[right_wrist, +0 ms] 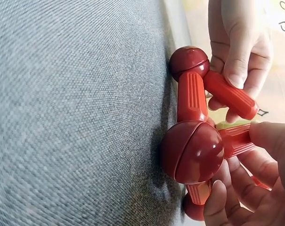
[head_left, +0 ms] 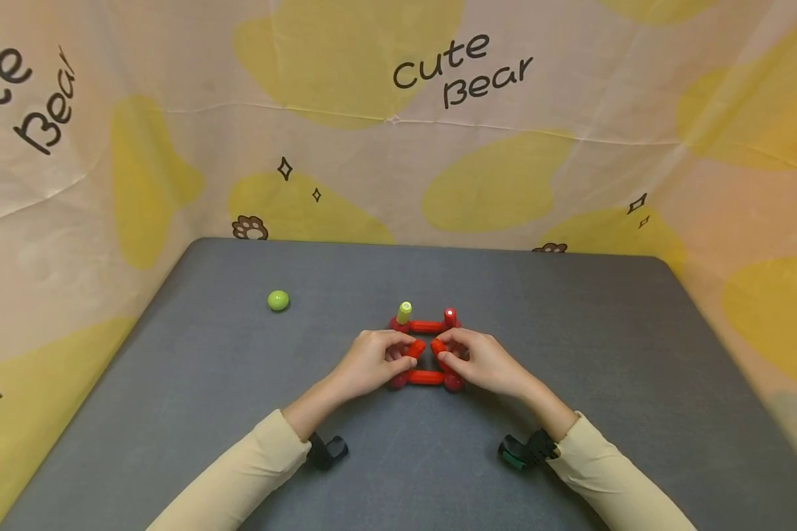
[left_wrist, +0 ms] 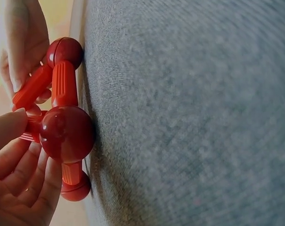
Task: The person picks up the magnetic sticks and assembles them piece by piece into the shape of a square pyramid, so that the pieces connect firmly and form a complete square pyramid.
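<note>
A frame of red rods and dark red balls lies on the grey table in the head view, its near rod [head_left: 426, 377] joining a left ball [left_wrist: 68, 133] and a right ball [right_wrist: 192, 152]. My left hand [head_left: 369, 361] pinches a red rod [head_left: 415, 349] that rises from the near left ball. Between its thumb and fingers, my right hand [head_left: 488, 363] holds another red rod [right_wrist: 239, 140] on the near right ball. Both held rods lean toward each other, their tips apart. At the far corners stand a yellow-green rod [head_left: 404, 313] and a red rod [head_left: 449, 318].
A green ball [head_left: 278, 300] sits apart on the grey table [head_left: 192, 354], left of the frame. Behind the table hangs a yellow patterned cloth [head_left: 345, 147]. Dark wrist straps [head_left: 528, 450] are worn below the sleeves.
</note>
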`<state>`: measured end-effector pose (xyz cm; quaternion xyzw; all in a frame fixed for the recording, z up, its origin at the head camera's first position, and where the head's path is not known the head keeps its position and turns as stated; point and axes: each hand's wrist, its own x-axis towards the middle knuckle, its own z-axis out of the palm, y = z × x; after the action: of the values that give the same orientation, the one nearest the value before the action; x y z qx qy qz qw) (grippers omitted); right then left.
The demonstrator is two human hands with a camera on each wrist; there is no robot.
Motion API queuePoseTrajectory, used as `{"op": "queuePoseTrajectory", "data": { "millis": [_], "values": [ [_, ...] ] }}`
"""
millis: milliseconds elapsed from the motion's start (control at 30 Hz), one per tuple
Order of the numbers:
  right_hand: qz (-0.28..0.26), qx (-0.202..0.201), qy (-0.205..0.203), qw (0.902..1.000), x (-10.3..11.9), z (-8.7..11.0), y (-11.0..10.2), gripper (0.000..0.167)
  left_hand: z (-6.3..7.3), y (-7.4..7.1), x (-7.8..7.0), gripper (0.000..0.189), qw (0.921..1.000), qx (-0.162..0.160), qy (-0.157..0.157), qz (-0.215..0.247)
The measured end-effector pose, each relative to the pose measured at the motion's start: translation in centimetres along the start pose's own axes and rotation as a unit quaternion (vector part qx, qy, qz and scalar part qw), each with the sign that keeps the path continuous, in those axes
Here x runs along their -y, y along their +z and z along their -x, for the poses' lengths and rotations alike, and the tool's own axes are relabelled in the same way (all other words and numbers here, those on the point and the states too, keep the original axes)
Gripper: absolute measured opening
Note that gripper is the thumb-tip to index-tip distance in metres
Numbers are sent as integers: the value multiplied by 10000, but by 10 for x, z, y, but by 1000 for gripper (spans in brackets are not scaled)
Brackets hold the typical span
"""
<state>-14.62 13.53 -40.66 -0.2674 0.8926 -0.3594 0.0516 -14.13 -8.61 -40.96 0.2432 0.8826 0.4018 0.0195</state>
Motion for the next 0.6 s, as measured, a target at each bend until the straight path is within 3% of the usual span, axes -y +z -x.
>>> {"op": "queuePoseTrajectory", "data": {
  "millis": [600],
  "values": [
    [33,23,5,10000,2,0,1,16,1,0,-4,24,9998,-173,12,51]
  ]
}}
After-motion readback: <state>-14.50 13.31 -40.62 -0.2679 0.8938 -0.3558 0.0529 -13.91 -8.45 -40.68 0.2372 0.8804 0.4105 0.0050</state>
